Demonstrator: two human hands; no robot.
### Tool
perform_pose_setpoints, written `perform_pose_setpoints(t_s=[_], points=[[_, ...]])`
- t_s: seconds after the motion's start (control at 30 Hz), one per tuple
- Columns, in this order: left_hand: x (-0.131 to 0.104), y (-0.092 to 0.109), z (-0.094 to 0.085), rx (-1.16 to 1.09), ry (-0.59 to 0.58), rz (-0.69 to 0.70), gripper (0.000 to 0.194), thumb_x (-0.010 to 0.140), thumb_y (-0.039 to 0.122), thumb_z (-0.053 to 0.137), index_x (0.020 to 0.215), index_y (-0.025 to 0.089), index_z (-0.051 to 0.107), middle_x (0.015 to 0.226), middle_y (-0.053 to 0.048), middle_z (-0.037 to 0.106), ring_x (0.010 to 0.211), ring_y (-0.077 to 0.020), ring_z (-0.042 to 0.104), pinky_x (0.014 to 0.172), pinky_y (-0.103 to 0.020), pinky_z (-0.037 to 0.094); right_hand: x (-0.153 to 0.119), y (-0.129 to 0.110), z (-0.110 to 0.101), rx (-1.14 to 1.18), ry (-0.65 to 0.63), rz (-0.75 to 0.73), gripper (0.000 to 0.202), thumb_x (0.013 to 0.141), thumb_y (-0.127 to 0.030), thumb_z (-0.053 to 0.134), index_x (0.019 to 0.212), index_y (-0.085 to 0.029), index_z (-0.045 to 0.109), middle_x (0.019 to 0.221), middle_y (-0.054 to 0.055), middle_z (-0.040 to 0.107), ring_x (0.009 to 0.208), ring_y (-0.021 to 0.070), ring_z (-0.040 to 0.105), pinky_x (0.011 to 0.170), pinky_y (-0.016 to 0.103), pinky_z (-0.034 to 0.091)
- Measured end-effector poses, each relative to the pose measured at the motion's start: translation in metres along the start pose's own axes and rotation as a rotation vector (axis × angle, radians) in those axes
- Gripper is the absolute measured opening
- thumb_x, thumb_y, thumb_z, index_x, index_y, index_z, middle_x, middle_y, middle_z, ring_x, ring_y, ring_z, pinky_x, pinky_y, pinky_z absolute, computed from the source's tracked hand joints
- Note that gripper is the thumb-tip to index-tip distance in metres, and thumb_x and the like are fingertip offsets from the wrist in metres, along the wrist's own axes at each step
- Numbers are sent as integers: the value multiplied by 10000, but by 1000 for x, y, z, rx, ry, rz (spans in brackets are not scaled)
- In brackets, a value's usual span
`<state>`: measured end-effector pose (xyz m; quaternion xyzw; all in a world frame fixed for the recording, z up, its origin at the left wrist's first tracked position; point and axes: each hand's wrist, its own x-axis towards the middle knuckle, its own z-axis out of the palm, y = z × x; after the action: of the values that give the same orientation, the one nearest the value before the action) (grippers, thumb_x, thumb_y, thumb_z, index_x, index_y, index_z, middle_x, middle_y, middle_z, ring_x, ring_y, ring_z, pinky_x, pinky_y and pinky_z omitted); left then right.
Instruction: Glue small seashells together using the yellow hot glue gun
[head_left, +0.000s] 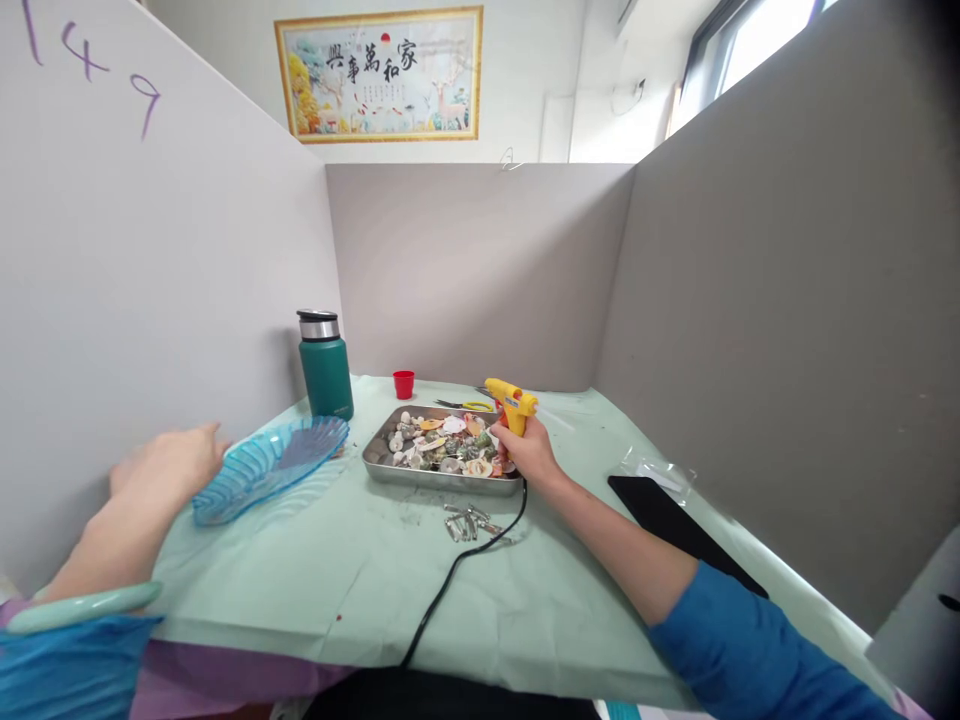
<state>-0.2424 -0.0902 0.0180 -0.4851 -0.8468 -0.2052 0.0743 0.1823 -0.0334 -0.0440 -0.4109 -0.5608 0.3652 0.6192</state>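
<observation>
My right hand [531, 450] is wrapped round the handle of a yellow hot glue gun [511, 398], held over the right end of a metal tray [442, 482]. A clear glue stick [556, 418] sticks out of the gun's back, and its black cord [459, 570] runs down to the table's front edge. Seashells and small stones [450, 445] fill much of the tray. At the left, my left hand [174, 462] is beside the near end of a clear blue ribbed dish [274, 465]. Its fingers are blurred and mostly hidden, so I cannot tell whether it touches the dish.
Several metal clips [469, 522] lie before the tray. Behind it are yellow-handled pliers [476, 406] and a red cup [403, 384]. A green bottle [325, 368] stands by the left partition. To the right are a black flat board [682, 530] and clear plastic wrapping [664, 472].
</observation>
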Motion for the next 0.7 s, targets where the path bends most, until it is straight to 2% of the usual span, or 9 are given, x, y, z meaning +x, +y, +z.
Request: perform_pose_setpoints(t_s=[0.03, 0.1, 0.13, 0.2, 0.27, 0.33, 0.4, 0.5, 0.7], points=[[-9, 15, -6, 107, 51, 11, 316, 830, 400, 484, 1068, 239, 618, 1157, -121, 670, 1021, -319, 588, 822, -437, 430, 0, 0, 0, -21, -2, 1, 221, 665, -300, 641, 818, -194, 523, 491, -72, 511, 406, 114, 471, 412, 252, 448], [-31, 55, -16, 94, 104, 212, 387, 862, 399, 448, 1190, 236, 573, 1225, -117, 636, 1038, -279, 589, 839, -372, 429, 0, 0, -1, -72, -7, 1, 192, 671, -295, 632, 790, -196, 518, 473, -68, 509, 395, 119, 479, 408, 252, 443], [-43, 79, -17, 20, 80, 368, 388, 866, 407, 449, 1195, 244, 575, 1177, -89, 665, 1010, -247, 604, 835, -329, 429, 0, 0, -1, -98, -9, 2, 185, 673, -295, 627, 788, -197, 520, 468, -66, 512, 389, 123, 484, 403, 252, 438], [-68, 128, -13, -58, -58, 628, 367, 877, 419, 423, 1149, 262, 612, 1063, -59, 708, 952, -228, 629, 782, -292, 434, 0, 0, -2, -146, -18, 9, 183, 677, -297, 616, 807, -202, 529, 464, -63, 521, 382, 135, 497, 396, 257, 431], [-91, 170, 0, -11, -160, 799, 330, 865, 413, 431, 1023, 248, 668, 1009, -82, 714, 912, -250, 637, 698, -291, 430, -1, 1, -3, -200, -28, 12, 176, 680, -296, 605, 818, -207, 541, 468, -60, 530, 389, 149, 518, 410, 265, 435], [-107, 197, 19, 52, -237, 902, 314, 853, 392, 441, 844, 198, 688, 895, -123, 712, 839, -267, 641, 652, -301, 417, -1, 2, -3, -261, -22, -8, 139, 682, -284, 594, 793, -212, 553, 475, -55, 536, 410, 155, 536, 445, 268, 439], [-116, 209, 37, 29, -278, 973, 310, 852, 368, 445, 743, 184, 670, 827, -125, 700, 796, -256, 636, 637, -296, 403, -1, 2, -3, -329, 2, -51, 90, 684, -261, 584, 758, -215, 561, 491, -49, 545, 448, 155, 548, 492, 265, 439], [-120, 208, 60, -115, -265, 999, 339, 874, 355, 419, 661, 185, 620, 714, -90, 670, 699, -207, 604, 614, -280, 378, 0, -1, -3, -457, 37, -122, 52, 676, -213, 582, 727, -219, 574, 537, -35, 570, 549, 165, 570, 578, 265, 437], [-124, 207, 78, -342, -183, 1040, 336, 867, 352, 442, 582, 194, 527, 649, -59, 623, 637, -178, 544, 602, -288, 360, 2, -4, -3, -661, -13, -148, 105, 687, -167, 575, 772, -214, 616, 670, 13, 640, 697, 204, 604, 656, 272, 423]])
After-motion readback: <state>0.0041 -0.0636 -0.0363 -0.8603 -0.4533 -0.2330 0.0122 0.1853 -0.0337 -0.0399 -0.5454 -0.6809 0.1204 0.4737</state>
